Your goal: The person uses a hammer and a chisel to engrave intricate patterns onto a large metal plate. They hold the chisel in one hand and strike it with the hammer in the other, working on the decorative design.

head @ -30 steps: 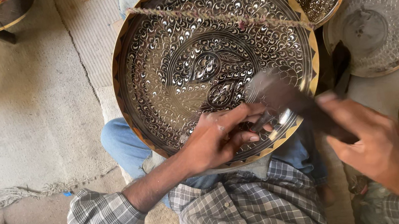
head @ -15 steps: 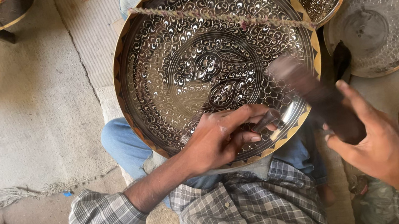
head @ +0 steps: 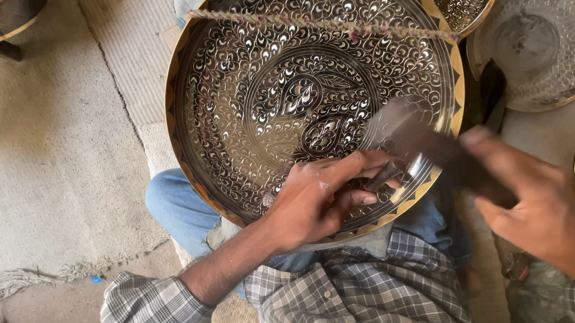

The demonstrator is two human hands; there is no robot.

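Engraving a large metal tray with chisel and hammer.

The tray rests tilted on the person's lap, a twisted cord lying across its face. The left hand bears on the lower rim, fingers pinching the chisel against the pattern. The right hand is closed around the hammer handle; the head is motion-blurred above the chisel. The tray is judged stiff, fairly heavy and slippery on its polished face; take hold at the plain rim with both hands. Count: one large tray, four smaller plates at right, one chisel, one hammer, one cord.
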